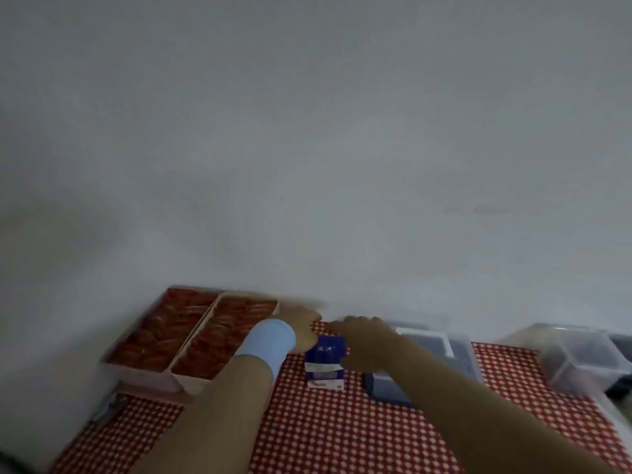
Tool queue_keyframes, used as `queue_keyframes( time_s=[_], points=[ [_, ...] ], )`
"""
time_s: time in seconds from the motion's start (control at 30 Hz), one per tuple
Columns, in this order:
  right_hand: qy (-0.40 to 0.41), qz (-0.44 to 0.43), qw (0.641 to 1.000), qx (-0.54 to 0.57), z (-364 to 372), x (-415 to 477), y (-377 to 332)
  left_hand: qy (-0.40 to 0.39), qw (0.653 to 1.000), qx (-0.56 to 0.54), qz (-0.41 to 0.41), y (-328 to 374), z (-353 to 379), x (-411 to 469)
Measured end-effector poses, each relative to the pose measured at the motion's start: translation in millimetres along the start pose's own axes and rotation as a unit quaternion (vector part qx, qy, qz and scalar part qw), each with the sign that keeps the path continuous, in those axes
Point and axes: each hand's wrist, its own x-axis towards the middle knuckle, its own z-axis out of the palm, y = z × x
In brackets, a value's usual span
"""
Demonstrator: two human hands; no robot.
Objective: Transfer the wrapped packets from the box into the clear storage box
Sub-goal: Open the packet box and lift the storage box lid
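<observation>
— Where is the small blue box (325, 359) sitting?
— It is standing upright on the checked cloth (342, 432), right between the two hands. The right hand (364, 340) is clasping its right side, with fingers reaching over the top.
— And the left hand (302, 331)?
— It is hovering at the box's top left corner, with a pale blue wristband (270, 340) showing. Blur is hiding whether its fingers are pinching anything.
— The clear storage box (444, 340)?
— It is resting just right of the gripping hand. Two trays (143, 374) of red items are lying left of the left hand.
</observation>
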Motion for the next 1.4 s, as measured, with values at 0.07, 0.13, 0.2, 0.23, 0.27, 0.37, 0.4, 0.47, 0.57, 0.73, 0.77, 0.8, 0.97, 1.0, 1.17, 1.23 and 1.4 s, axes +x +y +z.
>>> queue_keyframes(
  time_s=[0.07,0.13,0.2,0.23,0.27,0.37,0.4,0.47,0.57,0.73,0.77,0.8,0.97,1.0,1.17,1.23,1.4],
  points=[
    [0.012,-0.029,0.999,-0.027,16.4,12.5,-1.1,0.000,0.999,-0.036,-0.004,-7.9,15.5,10.1],
    [0.006,-0.031,0.998,-0.048,33.7,22.8,-1.0,0.006,0.999,-0.046,0.000,-14.1,29.5,19.6],
    [0.016,-0.030,0.996,-0.084,51.5,34.4,-0.5,0.019,0.998,-0.054,0.014,-20.2,46.2,27.8],
    [0.035,-0.026,0.994,-0.100,58.8,38.2,0.4,0.034,0.997,-0.068,0.022,-23.7,52.1,31.4],
    [0.061,-0.027,0.992,-0.109,68.8,41.1,1.6,0.052,0.994,-0.096,0.027,-28.0,60.0,33.8],
    [0.143,-0.025,0.987,-0.070,89.1,44.3,6.0,0.087,0.975,-0.196,0.053,-40.8,72.8,41.4],
    [0.173,-0.022,0.983,-0.064,96.8,45.3,7.3,0.101,0.970,-0.210,0.065,-44.5,79.5,43.2],
    [0.234,-0.009,0.970,-0.071,107.0,46.3,10.6,0.136,0.958,-0.235,0.087,-49.2,90.3,44.8],
    [0.305,-0.002,0.944,-0.124,120.7,42.4,10.5,0.191,0.934,-0.274,0.126,-51.6,112.1,39.2],
    [0.365,0.000,0.920,-0.145,134.2,26.1,-1.0,0.250,0.911,-0.280,0.171,-54.8,138.7,24.7],
    [0.384,-0.006,0.912,-0.141,137.1,22.3,-4.2,0.256,0.909,-0.278,0.176,-55.5,141.7,21.8],
    [0.406,-0.012,0.903,-0.139,139.9,18.7,-7.4,0.258,0.907,-0.279,0.179,-57.5,145.4,21.1],
    [0.444,-0.038,0.885,-0.132,150.1,11.4,-14.0,0.280,0.898,-0.286,0.182,-64.2,160.1,23.1],
    [0.447,-0.038,0.883,-0.137,151.2,12.7,-13.2,0.283,0.897,-0.288,0.182,-64.8,160.7,25.4],
    [0.469,-0.057,0.868,-0.153,154.5,22.4,-5.4,0.282,0.902,-0.275,0.177,-66.7,157.4,36.7],
    [0.489,-0.070,0.854,-0.165,156.8,25.0,-3.2,0.284,0.906,-0.262,0.173,-68.2,156.4,41.4],
    [0.500,-0.081,0.838,-0.205,160.9,30.5,-0.7,0.373,0.881,-0.230,0.180,-66.8,154.1,43.6]
  ],
)
